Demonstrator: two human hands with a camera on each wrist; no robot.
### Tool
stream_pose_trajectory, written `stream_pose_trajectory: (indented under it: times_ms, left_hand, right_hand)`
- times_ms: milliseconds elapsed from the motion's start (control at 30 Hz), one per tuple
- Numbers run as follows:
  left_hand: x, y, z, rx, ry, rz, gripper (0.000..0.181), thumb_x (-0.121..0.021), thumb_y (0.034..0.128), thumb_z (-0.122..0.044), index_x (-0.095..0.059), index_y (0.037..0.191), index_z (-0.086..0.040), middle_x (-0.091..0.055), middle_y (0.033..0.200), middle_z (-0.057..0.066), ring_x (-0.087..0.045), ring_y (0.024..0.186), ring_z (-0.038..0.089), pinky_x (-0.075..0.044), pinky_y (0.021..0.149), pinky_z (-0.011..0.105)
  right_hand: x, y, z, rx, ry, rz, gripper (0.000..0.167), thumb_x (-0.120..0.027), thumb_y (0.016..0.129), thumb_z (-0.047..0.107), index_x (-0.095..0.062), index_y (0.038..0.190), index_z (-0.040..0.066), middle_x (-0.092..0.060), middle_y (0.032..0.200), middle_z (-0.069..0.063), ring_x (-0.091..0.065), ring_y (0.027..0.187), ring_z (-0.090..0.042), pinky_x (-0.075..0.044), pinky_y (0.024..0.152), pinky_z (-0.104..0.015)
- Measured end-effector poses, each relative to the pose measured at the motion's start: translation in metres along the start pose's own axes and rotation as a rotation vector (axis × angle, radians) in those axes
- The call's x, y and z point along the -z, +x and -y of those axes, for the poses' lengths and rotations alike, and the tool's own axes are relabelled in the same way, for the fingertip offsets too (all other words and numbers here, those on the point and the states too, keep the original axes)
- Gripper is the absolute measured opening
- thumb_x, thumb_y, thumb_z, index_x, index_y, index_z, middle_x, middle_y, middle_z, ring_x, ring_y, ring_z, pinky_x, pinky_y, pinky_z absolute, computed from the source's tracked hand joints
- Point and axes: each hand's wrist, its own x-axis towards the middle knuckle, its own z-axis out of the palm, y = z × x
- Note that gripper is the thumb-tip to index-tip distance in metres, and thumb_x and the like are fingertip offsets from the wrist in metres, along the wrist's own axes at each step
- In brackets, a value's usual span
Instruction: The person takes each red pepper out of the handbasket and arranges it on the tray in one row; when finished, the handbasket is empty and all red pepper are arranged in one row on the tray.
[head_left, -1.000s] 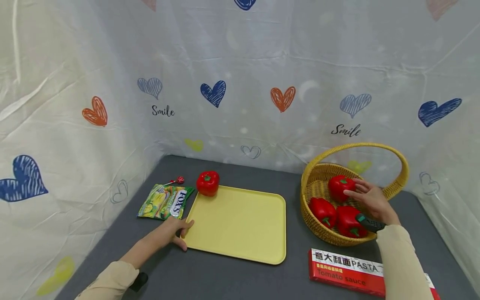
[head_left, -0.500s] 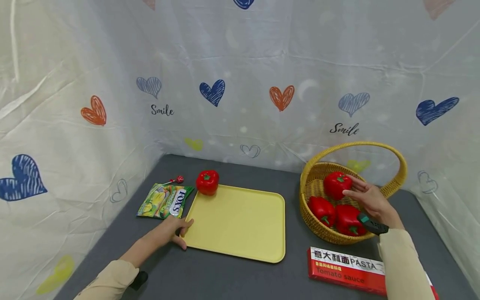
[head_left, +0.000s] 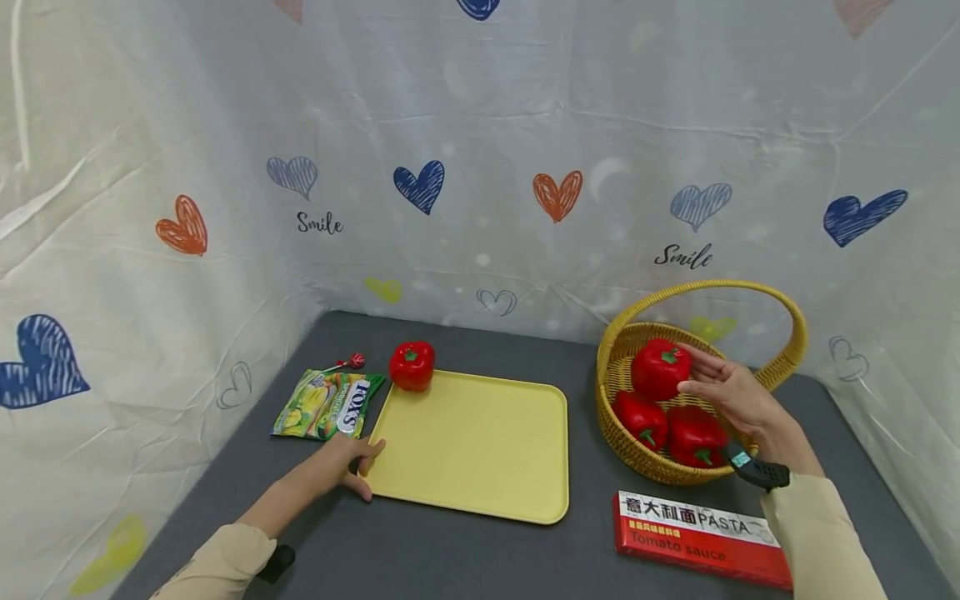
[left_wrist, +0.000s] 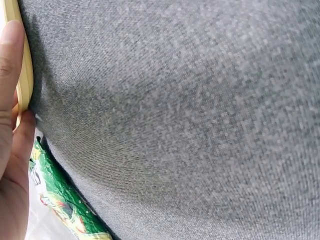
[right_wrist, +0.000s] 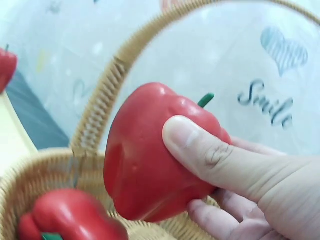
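My right hand (head_left: 738, 396) grips a red pepper (head_left: 660, 369) over the wicker basket (head_left: 626, 450); the right wrist view shows my thumb across the side of this pepper (right_wrist: 155, 155). Two other red peppers (head_left: 640, 418) (head_left: 696, 437) lie in the basket beneath it. My left hand (head_left: 337, 468) holds the lower left corner of the yellow tray (head_left: 472, 450), thumb and fingers at its rim, as the left wrist view also shows at the tray edge (left_wrist: 26, 75). Another red pepper (head_left: 412, 366) stands at the tray's upper left corner.
A green FOX'S candy bag (head_left: 326, 404) lies left of the tray, with a red lollipop (head_left: 356, 360) behind it. A red pasta box (head_left: 697, 542) lies in front of the basket. The basket's tall handle (head_left: 705, 285) arches above it. A printed curtain hangs behind the table.
My right hand has lifted the gripped pepper a little and moved it left inside the basket's outline. My left hand stays at the tray's corner.
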Motion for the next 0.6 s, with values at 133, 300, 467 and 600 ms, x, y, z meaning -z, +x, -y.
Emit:
stream_pose_trajectory:
  times_ms: [133, 300, 467, 600]
  left_hand:
    - [-0.002, -0.001, -0.001, -0.019, -0.046, -0.008, 0.037, -0.085, 0.0654, -0.024, -0.052, 0.066, -0.008, -0.043, 0.060, -0.008, -0.038, 0.055, 0.000, -0.038, 0.065, 0.021]
    - [-0.002, -0.002, -0.001, -0.076, -0.051, -0.028, 0.038, -0.085, 0.0651, -0.026, -0.052, 0.067, -0.008, -0.043, 0.060, -0.010, -0.037, 0.055, -0.003, -0.037, 0.062, 0.020]
    - [0.001, -0.001, -0.001, -0.062, -0.004, -0.023, 0.036, -0.086, 0.0641, -0.026, -0.055, 0.069, -0.008, -0.047, 0.062, -0.007, -0.038, 0.057, 0.000, -0.038, 0.065, 0.020]
    - [0.002, 0.001, -0.001, -0.049, -0.022, -0.017, 0.033, -0.086, 0.0656, -0.023, -0.059, 0.072, -0.006, -0.049, 0.062, -0.005, -0.040, 0.056, 0.003, -0.040, 0.068, 0.019]
  right_hand:
    - [-0.007, -0.005, 0.009, 0.020, 0.015, 0.041, 0.063, -0.060, 0.093, 0.001, -0.032, 0.149, 0.007, -0.032, 0.151, -0.002, -0.047, 0.114, 0.011, -0.049, 0.087, -0.021]
    - [-0.018, -0.010, 0.020, 0.050, 0.055, 0.101, 0.060, -0.059, 0.092, -0.005, -0.038, 0.146, 0.007, -0.056, 0.125, 0.020, -0.052, 0.113, 0.008, -0.050, 0.086, -0.023]
    - [-0.029, -0.011, 0.028, 0.083, 0.100, 0.157, 0.058, -0.056, 0.090, -0.012, -0.044, 0.143, 0.007, -0.058, 0.127, 0.014, -0.053, 0.115, 0.002, -0.050, 0.087, -0.024]
    - [-0.039, -0.010, 0.029, 0.100, 0.145, 0.203, 0.056, -0.055, 0.090, -0.014, -0.047, 0.141, 0.007, -0.059, 0.128, 0.011, -0.054, 0.117, -0.001, -0.050, 0.087, -0.026]
